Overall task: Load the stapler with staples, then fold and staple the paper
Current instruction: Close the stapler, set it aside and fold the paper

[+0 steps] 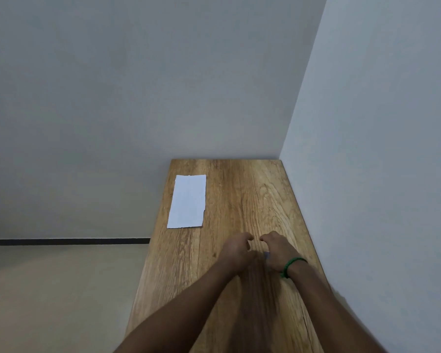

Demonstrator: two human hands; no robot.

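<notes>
wooden bench [239,200] in a grey wall corner, centre to lower frame. paper [187,201]: flat, upper left of bench, untouched. left hand [237,253] and right hand [278,253]: close together at centre, curled; something small and pale glimpsed between them, each grip's hold cannot be told. stapler not discernible. advice: steady the body, seat staples squarely.

One paper [187,201], two hands, one bracelet [292,266], perhaps no more.
</notes>
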